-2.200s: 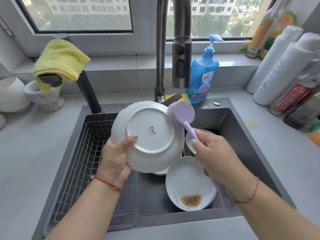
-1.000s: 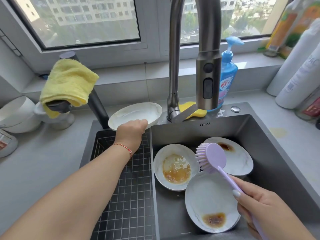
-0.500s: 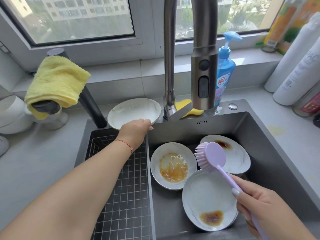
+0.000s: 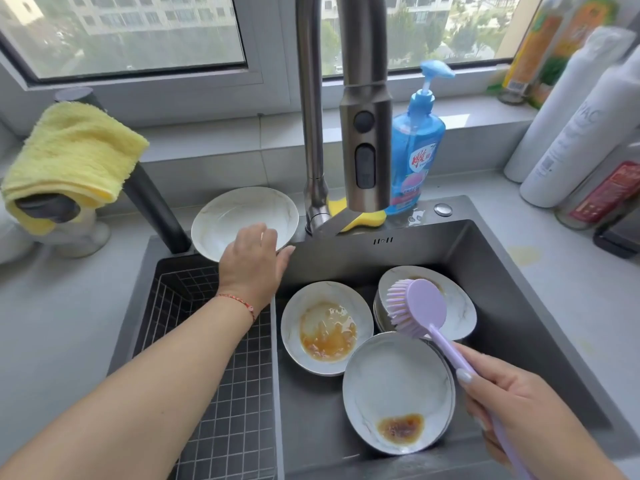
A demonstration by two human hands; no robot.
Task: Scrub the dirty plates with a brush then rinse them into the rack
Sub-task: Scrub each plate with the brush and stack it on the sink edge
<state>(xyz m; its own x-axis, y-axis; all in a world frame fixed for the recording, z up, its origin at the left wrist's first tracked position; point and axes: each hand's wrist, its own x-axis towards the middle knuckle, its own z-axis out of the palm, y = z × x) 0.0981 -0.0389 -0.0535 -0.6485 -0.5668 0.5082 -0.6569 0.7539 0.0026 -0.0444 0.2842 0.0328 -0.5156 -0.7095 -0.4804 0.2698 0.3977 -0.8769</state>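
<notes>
my left hand [image 4: 251, 263] relaxed over the clean plate [image 4: 242, 216], gripping nothing; right hand [image 4: 512, 407] wrapped round the brush [image 4: 420, 308]. dirty plate [image 4: 327, 327] next: glazed, greasy, brittle, so pinch the rim

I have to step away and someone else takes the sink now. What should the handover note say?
Left hand: at the rim of the clean plate standing at the far end of the rack; grip unclear.
Right hand: grips the brush, head above the sink.
Done: one plate racked.
Left: three stained plates in the sink, middle, near, far; scrub, rinse, rack each.
</notes>
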